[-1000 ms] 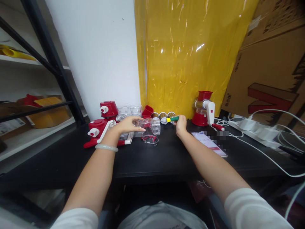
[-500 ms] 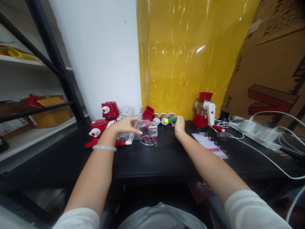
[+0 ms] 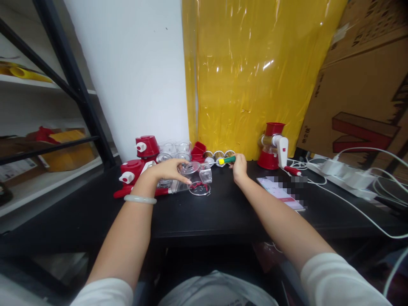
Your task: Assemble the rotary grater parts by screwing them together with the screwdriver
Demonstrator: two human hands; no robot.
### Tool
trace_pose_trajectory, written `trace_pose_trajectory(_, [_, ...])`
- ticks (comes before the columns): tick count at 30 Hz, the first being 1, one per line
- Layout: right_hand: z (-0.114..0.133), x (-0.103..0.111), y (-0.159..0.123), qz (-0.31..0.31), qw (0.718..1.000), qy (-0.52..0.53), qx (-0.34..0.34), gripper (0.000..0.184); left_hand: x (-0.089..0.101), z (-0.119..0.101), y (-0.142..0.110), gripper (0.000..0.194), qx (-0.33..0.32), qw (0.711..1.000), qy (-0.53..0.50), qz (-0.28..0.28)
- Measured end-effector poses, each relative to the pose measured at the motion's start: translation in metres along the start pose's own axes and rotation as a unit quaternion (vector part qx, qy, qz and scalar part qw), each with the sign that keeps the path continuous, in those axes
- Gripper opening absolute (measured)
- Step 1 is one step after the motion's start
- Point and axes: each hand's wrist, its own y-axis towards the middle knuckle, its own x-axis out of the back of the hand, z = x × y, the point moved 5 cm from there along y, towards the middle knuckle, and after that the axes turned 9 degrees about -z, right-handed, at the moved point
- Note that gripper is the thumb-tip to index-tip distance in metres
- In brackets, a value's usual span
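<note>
My left hand (image 3: 168,170) is closed around a clear plastic housing (image 3: 205,174), thumb on the near side and fingers behind. My right hand (image 3: 239,168) grips a screwdriver (image 3: 228,160) with a green and yellow handle. Its metal shaft points left and reaches the top of the housing; whether the tip touches a screw is too small to tell. Below the housing, a clear ring with a red part (image 3: 200,193) lies on the black table (image 3: 204,216), and tiny screw-like bits lie beside it.
Red rotary grater bodies (image 3: 132,168) and clear cups (image 3: 183,147) stand at left. Metal grater drums (image 3: 218,155) sit behind my hands. A whole red and white rotary grater (image 3: 269,146), a phone (image 3: 282,193) and a power strip with cables (image 3: 347,178) are at right.
The clear housing has shifted and tilted slightly in my left hand, and my left thumb sits a little lower. The screwdriver stays at nearly the same place.
</note>
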Motion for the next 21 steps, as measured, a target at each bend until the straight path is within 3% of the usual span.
trace_pose_trajectory(13, [0.004,0.004,0.006,-0.019,1.0,0.012,-0.002,0.012,-0.011,-0.014,0.001,0.091,-0.018,0.999,-0.01,0.029])
trace_pose_trajectory(21, [0.006,0.004,0.006,-0.017,1.0,0.014,0.001,0.012,-0.011,-0.005,0.002,0.096,0.004,1.0,-0.005,0.016])
